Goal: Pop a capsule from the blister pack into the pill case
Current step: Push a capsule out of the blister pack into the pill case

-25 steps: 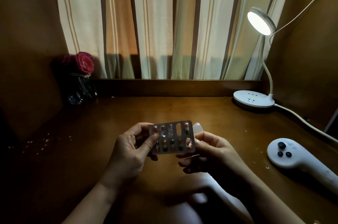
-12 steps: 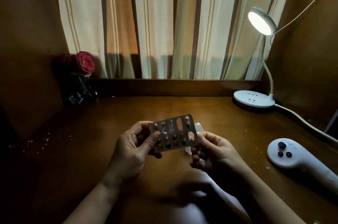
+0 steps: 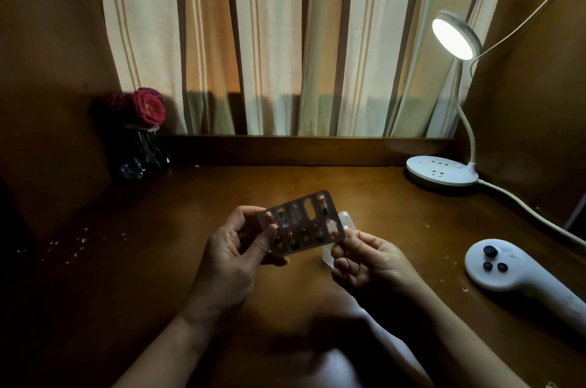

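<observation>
A clear blister pack (image 3: 301, 222) with several orange-and-dark capsules and some empty pockets is held above the desk, tilted with its right end higher. My left hand (image 3: 234, 257) pinches its left edge, thumb on the front. My right hand (image 3: 364, 260) pinches its lower right corner with the fingertips. A white translucent pill case (image 3: 344, 222) lies on the desk behind the pack; the pack and my right hand cover most of it.
A lit white desk lamp (image 3: 444, 172) with a socket base stands at the back right, its cable running along the right edge. A white controller (image 3: 513, 270) lies at the right. A vase with a pink flower (image 3: 142, 140) is at the back left. Crumbs dot the left desk.
The pack has risen slightly and tilted, right end up. My right hand has shifted from under the pack to pinch its lower right corner.
</observation>
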